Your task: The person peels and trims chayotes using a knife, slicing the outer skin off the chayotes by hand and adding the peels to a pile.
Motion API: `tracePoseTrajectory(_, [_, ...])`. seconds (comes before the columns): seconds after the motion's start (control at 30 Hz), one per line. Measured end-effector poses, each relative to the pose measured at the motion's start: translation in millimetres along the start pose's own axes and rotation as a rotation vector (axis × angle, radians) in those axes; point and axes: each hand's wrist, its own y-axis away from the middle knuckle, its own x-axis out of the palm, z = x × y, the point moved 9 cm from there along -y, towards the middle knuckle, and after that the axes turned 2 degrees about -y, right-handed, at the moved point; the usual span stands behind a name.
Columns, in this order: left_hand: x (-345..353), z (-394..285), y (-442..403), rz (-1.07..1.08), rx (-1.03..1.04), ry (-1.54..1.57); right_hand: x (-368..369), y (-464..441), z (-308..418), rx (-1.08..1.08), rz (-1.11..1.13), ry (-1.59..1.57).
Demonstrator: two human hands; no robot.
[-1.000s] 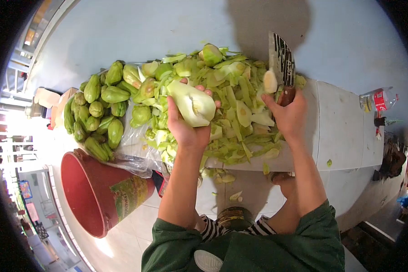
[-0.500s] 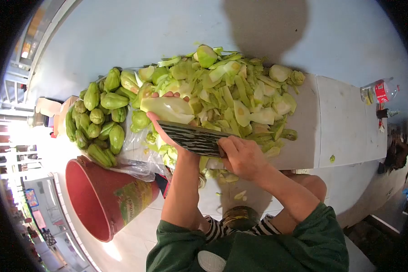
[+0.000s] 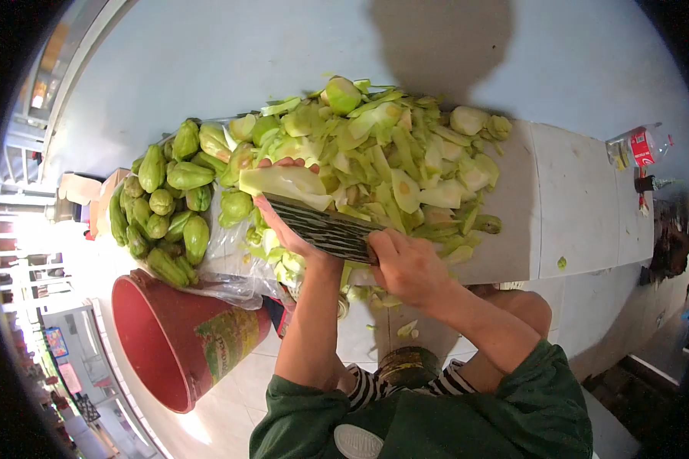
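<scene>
My left hand (image 3: 287, 228) is wrapped around a pale green, partly cut chayote (image 3: 287, 183), its fingertips showing along the far side. My right hand (image 3: 407, 264) grips a broad knife (image 3: 321, 229) with dark, streaked markings on its blade. The blade lies slantwise over my left palm, right against the near side of the chayote; its cutting edge is hard to make out. Just beyond both hands spreads a heap of chayote slices and peelings (image 3: 390, 153).
Several whole chayotes (image 3: 161, 200) are piled at the left on clear plastic. A red bucket (image 3: 191, 336) tilts below them. At the far right lies a plastic bottle (image 3: 641, 149) with a red label. A pale wall (image 3: 283, 46) rises behind the heap.
The knife blade has shifted slightly up and left along the chayote. Both hands keep their holds, and the heap looks the same.
</scene>
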Motion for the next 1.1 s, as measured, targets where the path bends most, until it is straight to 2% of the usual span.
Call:
tracePoseTrajectory(0.17, [14,10,13,0.046,-0.074,0.069,-6,-6,2,0.013,-0.001,0.006])
tracePoseTrajectory(0.23, [16,13,18,0.044,-0.035,-0.121,-7,-8,0,0.028,-0.015,0.012])
tracePoseTrajectory(0.3, [18,14,18,0.034,-0.015,-0.110,-7,-8,0,0.041,-0.027,0.016])
tracePoseTrajectory(0.37, [27,3,18,0.056,0.123,-0.334,-10,-10,-1,0.080,-0.025,-0.048])
tracePoseTrajectory(0.4, [30,1,17,0.058,0.123,-0.334,-12,-12,-2,0.080,-0.026,-0.048])
tracePoseTrajectory(0.5, [30,-4,12,0.021,0.077,-0.379,-17,-20,-18,0.190,0.016,-0.233])
tracePoseTrajectory(0.57, [35,-4,10,0.086,0.011,-0.545,-22,-24,-32,0.298,0.090,-0.430])
tracePoseTrajectory(0.6, [32,-3,6,0.103,0.047,-0.580,-25,-24,-36,0.298,0.088,-0.431])
tracePoseTrajectory(0.73, [22,8,3,0.124,-0.008,-0.561,-38,-23,-44,0.320,0.054,-0.440])
tracePoseTrajectory(0.8, [11,14,3,-0.010,-0.103,-0.509,-35,-21,-49,0.356,0.071,-0.447])
tracePoseTrajectory(0.83, [12,13,4,-0.055,-0.132,-0.491,-37,-18,-54,0.382,-0.013,-0.440])
tracePoseTrajectory(0.87, [23,11,5,0.007,-0.171,-0.408,-40,-15,-59,0.408,-0.098,-0.433])
tracePoseTrajectory(0.93, [35,12,5,0.096,-0.218,-0.289,-49,-17,-62,0.394,-0.130,-0.387])
tracePoseTrajectory(1.0, [28,16,4,0.046,-0.273,-0.253,-57,-17,-63,0.377,-0.163,-0.338])
tracePoseTrajectory(1.07, [23,17,2,-0.005,-0.325,-0.220,-49,-15,-66,0.420,-0.111,-0.572])
tracePoseTrajectory(1.1, [20,18,2,-0.060,-0.382,-0.166,-51,-14,-66,0.418,-0.108,-0.572])
